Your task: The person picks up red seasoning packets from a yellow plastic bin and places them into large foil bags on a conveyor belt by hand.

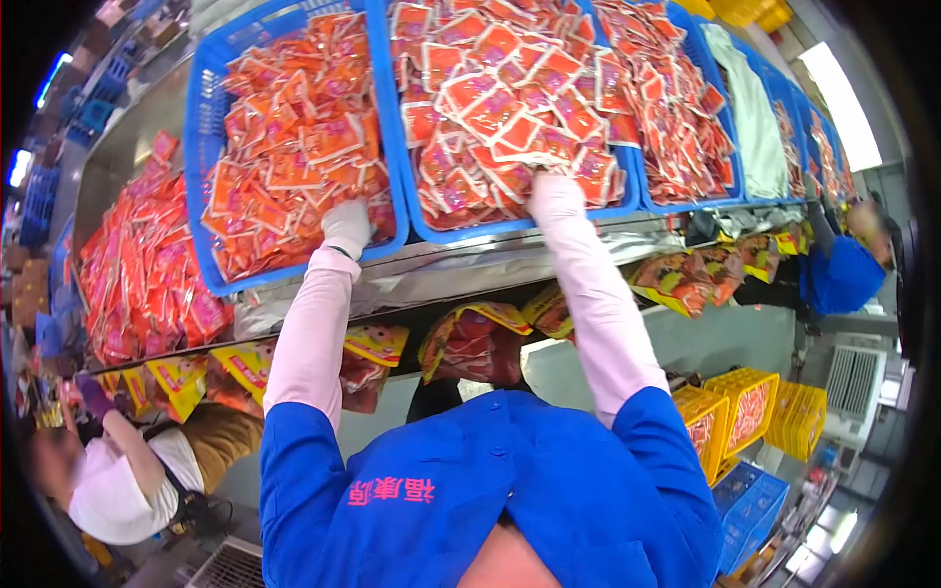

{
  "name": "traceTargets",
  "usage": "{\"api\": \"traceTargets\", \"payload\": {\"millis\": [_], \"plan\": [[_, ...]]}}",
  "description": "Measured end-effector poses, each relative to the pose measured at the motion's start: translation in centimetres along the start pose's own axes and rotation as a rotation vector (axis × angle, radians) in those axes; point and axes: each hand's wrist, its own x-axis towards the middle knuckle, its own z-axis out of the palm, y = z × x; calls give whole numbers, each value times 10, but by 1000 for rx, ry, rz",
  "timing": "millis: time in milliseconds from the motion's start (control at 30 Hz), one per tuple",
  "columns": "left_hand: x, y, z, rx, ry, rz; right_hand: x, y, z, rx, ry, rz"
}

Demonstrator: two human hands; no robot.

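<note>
White-gloved, my left hand [348, 228] is low over the front of a blue basket [199, 147] full of small red-and-white packets [260, 211]. Its fingers look curled and closed, and what they hold is hidden. My right hand [556, 197], also gloved, reaches into the front of the middle blue basket [441, 235], among similar packets [490, 113]. Its fingers are bent together against the packets; whether one is in them is too small to tell. Below the baskets, yellow-and-red bags [475, 343] stand in a row along the counter's front edge.
Loose red packets [147, 265] are heaped in a metal tray at the left. More blue baskets [730, 147] continue right, one with a pale cloth [750, 118]. Co-workers stand at far left [127, 480] and far right [848, 269]. Yellow crates [750, 412] are stacked at lower right.
</note>
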Motion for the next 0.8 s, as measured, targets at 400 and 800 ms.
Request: {"api": "traceTargets", "payload": {"millis": [400, 800], "plan": [[-176, 99, -80, -1330, -15, 366, -89, 87, -80, 1461, -107, -62], [-231, 182, 20, 17, 159, 785, -218, 55, -64, 678, -257, -558]]}}
